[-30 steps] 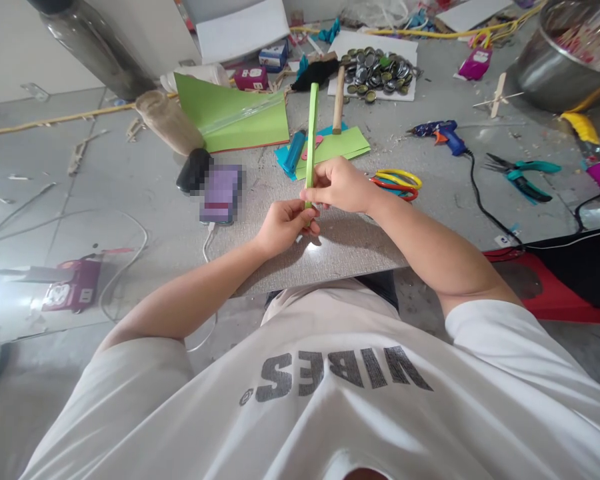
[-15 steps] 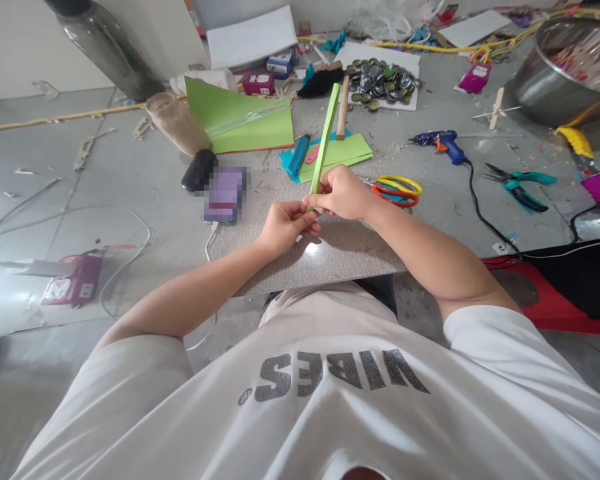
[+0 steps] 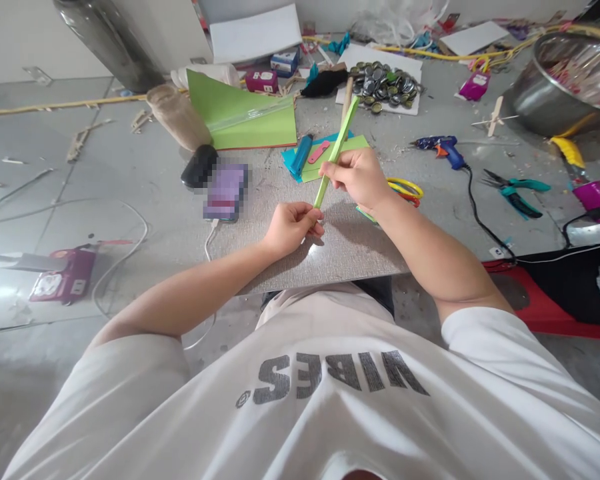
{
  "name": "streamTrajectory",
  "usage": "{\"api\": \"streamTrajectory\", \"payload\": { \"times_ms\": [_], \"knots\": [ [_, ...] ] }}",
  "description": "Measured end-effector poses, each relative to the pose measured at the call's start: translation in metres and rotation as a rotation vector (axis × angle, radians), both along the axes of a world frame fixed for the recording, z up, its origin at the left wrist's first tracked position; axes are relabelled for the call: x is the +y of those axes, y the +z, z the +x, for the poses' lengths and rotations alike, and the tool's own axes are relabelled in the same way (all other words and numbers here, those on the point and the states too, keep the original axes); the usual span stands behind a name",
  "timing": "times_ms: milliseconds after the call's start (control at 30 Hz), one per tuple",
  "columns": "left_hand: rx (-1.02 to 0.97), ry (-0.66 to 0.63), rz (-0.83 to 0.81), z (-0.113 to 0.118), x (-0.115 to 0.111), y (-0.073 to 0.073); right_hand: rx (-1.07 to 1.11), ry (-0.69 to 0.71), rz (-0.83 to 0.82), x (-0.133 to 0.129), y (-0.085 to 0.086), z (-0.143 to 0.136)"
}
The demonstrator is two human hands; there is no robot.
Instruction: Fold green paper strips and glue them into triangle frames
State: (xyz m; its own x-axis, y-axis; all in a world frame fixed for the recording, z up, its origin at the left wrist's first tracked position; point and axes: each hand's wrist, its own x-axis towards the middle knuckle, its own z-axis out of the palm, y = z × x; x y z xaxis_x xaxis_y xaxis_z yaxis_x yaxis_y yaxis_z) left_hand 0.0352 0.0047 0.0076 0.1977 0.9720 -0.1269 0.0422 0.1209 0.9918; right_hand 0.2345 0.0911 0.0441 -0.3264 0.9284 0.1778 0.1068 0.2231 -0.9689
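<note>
A narrow light green paper strip [image 3: 345,127] slants up and away over the table between my hands. My left hand [image 3: 296,225] pinches its near end between thumb and fingers. Around its middle, the fingers of my right hand [image 3: 354,177] are closed on it. Beyond the hands lie a blue cutter [image 3: 301,155], a pink piece [image 3: 319,152] and flat green paper [image 3: 359,143]. Scissors with yellow and red handles [image 3: 405,189] are partly hidden behind my right hand.
A phone [image 3: 227,192] with a cable lies left of my hands. To the right are a glue gun [image 3: 443,147], pliers [image 3: 520,190] and a metal pot [image 3: 535,90]. Bottle caps [image 3: 384,83] lie on white card at the back, near green sheets [image 3: 250,120].
My right hand has moved up along the strip, away from my left hand. The strip leans further right, and more of the pink piece shows.
</note>
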Motion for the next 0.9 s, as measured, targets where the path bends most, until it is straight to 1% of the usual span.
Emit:
{"api": "streamTrajectory", "payload": {
  "times_ms": [100, 200, 300, 400, 467, 567, 700, 800, 900],
  "knots": [
    [0.014, 0.004, -0.02, 0.001, -0.002, 0.004, 0.045, -0.045, 0.027, 0.009, 0.001, 0.004],
    [0.014, -0.029, -0.021, 0.0, -0.004, 0.006, 0.04, -0.069, 0.025, 0.009, 0.001, 0.003],
    [-0.055, -0.057, -0.028, 0.0, -0.004, 0.006, 0.035, -0.029, 0.002, -0.001, -0.002, -0.005],
    [-0.114, -0.03, -0.027, -0.001, -0.001, 0.006, 0.0, 0.036, -0.025, -0.013, -0.005, -0.014],
    [-0.107, -0.008, -0.012, -0.002, 0.001, 0.006, -0.02, 0.051, -0.024, -0.018, -0.006, -0.017],
    [-0.068, 0.007, 0.014, -0.003, 0.001, 0.006, -0.012, 0.022, -0.014, -0.017, -0.004, -0.017],
    [-0.047, 0.013, 0.019, 0.0, -0.003, 0.003, 0.034, -0.044, -0.016, -0.007, 0.001, -0.012],
    [-0.033, -0.018, 0.012, 0.002, -0.005, 0.001, 0.07, -0.101, -0.019, -0.001, 0.005, -0.007],
    [-0.029, -0.05, 0.006, 0.003, -0.009, 0.002, 0.099, -0.13, -0.007, 0.004, 0.006, -0.001]
  ]
}}
